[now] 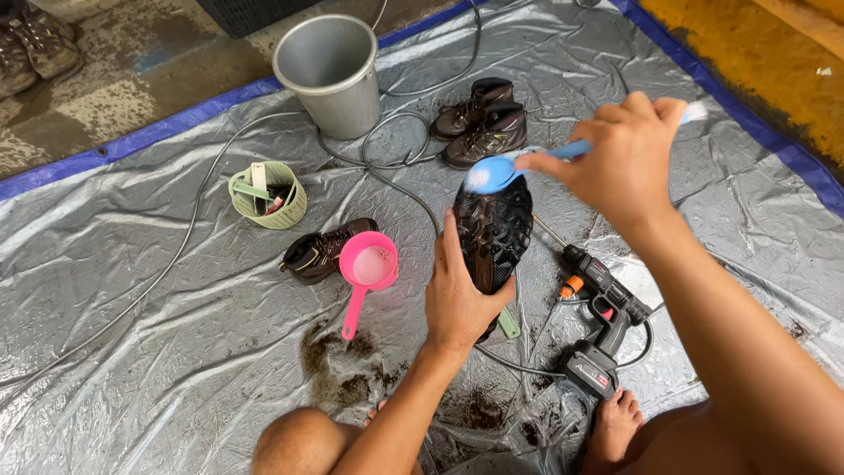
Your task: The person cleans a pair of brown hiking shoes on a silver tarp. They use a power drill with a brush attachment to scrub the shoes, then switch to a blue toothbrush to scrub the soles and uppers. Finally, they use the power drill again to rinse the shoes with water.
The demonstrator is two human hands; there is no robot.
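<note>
Gripping a shoe sole-up, the left hand is closed on it; the right hand, closed on a blue brush, sets bristles at the toe.

Worn shoes cut off at top-left edge.

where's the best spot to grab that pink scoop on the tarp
Take the pink scoop by its long straight handle, which runs down and to the left from the bowl and lies free on the tarp. Come from below the bowl, probably with the left hand once it lets go of the shoe. The bowl holds some liquid, so keep it level.
</note>
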